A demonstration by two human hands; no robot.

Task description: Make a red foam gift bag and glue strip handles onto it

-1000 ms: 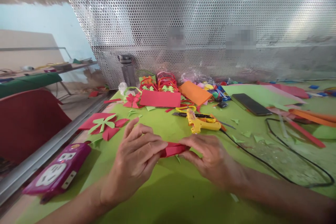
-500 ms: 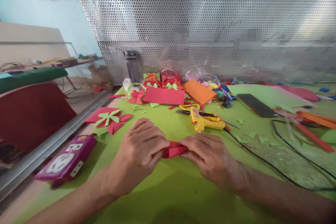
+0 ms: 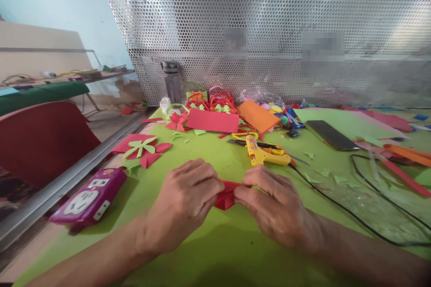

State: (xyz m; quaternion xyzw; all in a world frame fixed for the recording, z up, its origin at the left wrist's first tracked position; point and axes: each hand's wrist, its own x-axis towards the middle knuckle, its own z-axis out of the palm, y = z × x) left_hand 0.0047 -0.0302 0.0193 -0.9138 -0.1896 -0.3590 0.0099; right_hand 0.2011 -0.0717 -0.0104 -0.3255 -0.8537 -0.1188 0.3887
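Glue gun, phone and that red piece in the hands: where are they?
Glue gun (image 3: 264,156), head view: on its yellow body.
Phone (image 3: 332,135), head view: middle of its dark face.
Red piece (image 3: 226,199), head view: on its uncovered middle.

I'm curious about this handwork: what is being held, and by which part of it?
A folded red piece: the left hand pinches its left end, the right hand its right end.

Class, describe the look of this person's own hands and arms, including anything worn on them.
The left hand and right hand are gloveless, with no ring, watch or bracelet visible. The forearms are bare, no sleeve clearly showing.
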